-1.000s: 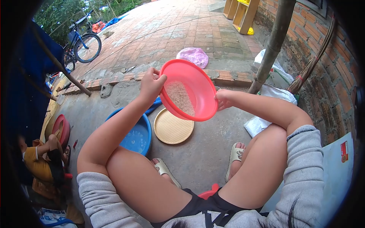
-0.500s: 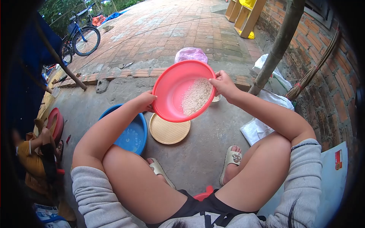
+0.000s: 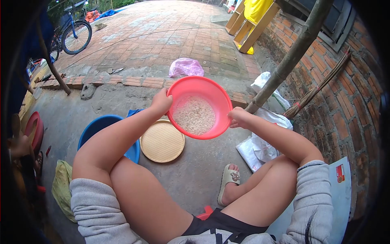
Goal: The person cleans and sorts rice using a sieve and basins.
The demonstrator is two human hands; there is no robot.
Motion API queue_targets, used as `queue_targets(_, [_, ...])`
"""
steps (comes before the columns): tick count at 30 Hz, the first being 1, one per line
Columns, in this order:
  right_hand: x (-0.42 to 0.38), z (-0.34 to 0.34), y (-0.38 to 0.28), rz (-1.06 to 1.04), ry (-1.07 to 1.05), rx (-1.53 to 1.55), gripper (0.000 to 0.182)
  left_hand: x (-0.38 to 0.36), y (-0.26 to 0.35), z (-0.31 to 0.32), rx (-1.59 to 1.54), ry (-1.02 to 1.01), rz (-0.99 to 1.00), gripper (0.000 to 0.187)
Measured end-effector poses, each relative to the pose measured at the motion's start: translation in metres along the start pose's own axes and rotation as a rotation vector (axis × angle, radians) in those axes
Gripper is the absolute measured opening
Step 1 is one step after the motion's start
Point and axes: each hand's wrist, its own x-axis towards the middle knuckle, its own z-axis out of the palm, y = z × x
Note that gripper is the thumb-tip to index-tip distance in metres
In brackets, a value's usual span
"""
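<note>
A red plastic basin is held up in front of me, tipped so that its inside faces me. Pale grains that look like rice lie spread over its lower middle. My left hand is closed on the basin's left rim, thumb on the near side. On the lower right rim, my right hand grips with its fingers wrapped at the edge. Below the basin, a round woven tray rests on the concrete floor. A blue basin stands left of it, partly covered by my left forearm and knee.
A pink plastic bag lies beyond the red basin by a low brick edge. White sacks are at the right, near a slanting wooden pole and a brick wall. Another person's hand is at the far left beside a red tub.
The red basin has levelled from its rightward tilt, its right side dropping and its left rising. The grains have slid from the right side to the middle. My view has shifted right.
</note>
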Motion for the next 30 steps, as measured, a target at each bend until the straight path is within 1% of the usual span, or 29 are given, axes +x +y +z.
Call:
queue_targets(1, [0.001, 0.007, 0.004, 0.018, 0.072, 0.01, 0.024, 0.006, -0.005, 0.007, 0.072, 0.041, 0.149, 0.029])
queue_targets(2, [0.006, 0.01, 0.008, 0.024, 0.081, 0.025, 0.024, 0.012, -0.01, 0.014, 0.077, 0.026, 0.158, 0.029])
queue_targets(4, [0.028, 0.012, 0.021, 0.001, 0.094, 0.095, 0.021, 0.021, -0.018, 0.024, 0.131, -0.009, 0.099, 0.03])
queue_targets(5, [0.045, 0.017, 0.024, 0.054, 0.205, 0.095, 0.022, 0.023, -0.021, 0.025, 0.141, -0.031, 0.108, 0.03])
queue_targets(6, [0.056, 0.022, 0.026, 0.067, 0.216, 0.114, 0.022, 0.022, -0.02, 0.024, 0.057, -0.169, -0.089, 0.031])
queue_targets(7, [0.065, 0.029, 0.025, 0.033, 0.269, 0.211, 0.024, 0.022, -0.019, 0.022, -0.025, -0.303, -0.287, 0.032])
queue_targets(8, [0.072, 0.035, 0.027, -0.004, 0.322, 0.303, 0.026, 0.02, -0.018, 0.02, -0.019, -0.321, -0.281, 0.032])
queue_targets(10, [0.079, 0.054, 0.046, -0.134, 0.326, 0.323, 0.029, 0.021, -0.02, 0.01, -0.088, -0.414, -0.438, 0.035])
queue_targets(11, [0.091, 0.067, 0.068, -0.194, 0.344, 0.357, 0.03, 0.034, -0.034, 0.011, -0.078, -0.465, -0.458, 0.04])
queue_targets(12, [0.099, 0.081, 0.088, -0.2, 0.404, 0.445, 0.029, 0.037, -0.035, 0.011, -0.071, -0.465, -0.459, 0.04])
queue_targets(13, [0.106, 0.097, 0.108, -0.205, 0.459, 0.534, 0.029, 0.038, -0.036, 0.01, 0.056, -0.462, -0.387, 0.045])
queue_targets(14, [0.12, 0.113, 0.131, -0.166, 0.553, 0.607, 0.03, 0.039, -0.037, 0.008, 0.183, -0.456, -0.317, 0.051])
queue_targets(15, [0.128, 0.13, 0.15, -0.122, 0.645, 0.675, 0.03, 0.037, -0.038, 0.007, 0.186, -0.451, -0.328, 0.051])
queue_targets(17, [0.115, 0.157, 0.169, -0.03, 0.859, 0.657, 0.034, 0.028, -0.041, 0.007, 0.32, -0.506, -0.174, 0.06])
queue_targets(18, [0.116, 0.166, 0.182, -0.023, 0.845, 0.646, 0.034, 0.022, -0.043, 0.007, 0.317, -0.502, -0.192, 0.06])
queue_targets(20, [0.126, 0.178, 0.212, 0.195, 1.119, 0.595, 0.037, 0.012, -0.047, 0.004, 0.462, -0.725, -0.167, 0.066])
queue_targets(21, [0.124, 0.181, 0.225, 0.198, 1.11, 0.591, 0.037, 0.007, -0.05, 0.001, 0.517, -0.79, -0.195, 0.067])
queue_targets(22, [0.119, 0.182, 0.237, 0.168, 1.081, 0.53, 0.04, 0.003, -0.051, -0.001, 0.516, -0.788, -0.202, 0.067])
queue_targets(24, [0.115, 0.177, 0.243, 0.138, 1.044, 0.465, 0.043, -0.001, -0.055, -0.004, 0.703, -0.834, -0.174, 0.067])
queue_targets(25, [0.107, 0.175, 0.241, 0.13, 0.887, 0.601, 0.046, 0.001, -0.062, -0.006, 0.765, -0.831, -0.098, 0.068])
queue_targets(26, [0.1, 0.176, 0.237, 0.126, 0.723, 0.737, 0.048, 0.004, -0.069, -0.007, 0.772, -0.831, -0.107, 0.068])
queue_targets(27, [0.1, 0.181, 0.233, 0.136, 0.713, 0.746, 0.048, 0.0, -0.068, -0.011, 0.777, -0.77, -0.119, 0.068])
queue_targets(28, [0.102, 0.187, 0.227, 0.127, 0.634, 0.693, 0.05, -0.003, -0.068, -0.014, 0.785, -0.71, -0.131, 0.068])
queue_targets(29, [0.102, 0.194, 0.223, 0.117, 0.554, 0.642, 0.053, -0.005, -0.069, -0.016, 0.803, -0.716, -0.14, 0.068])
queue_targets(30, [0.111, 0.203, 0.23, 0.128, 0.543, 0.656, 0.053, -0.005, -0.07, -0.018, 0.773, -0.701, -0.166, 0.069])
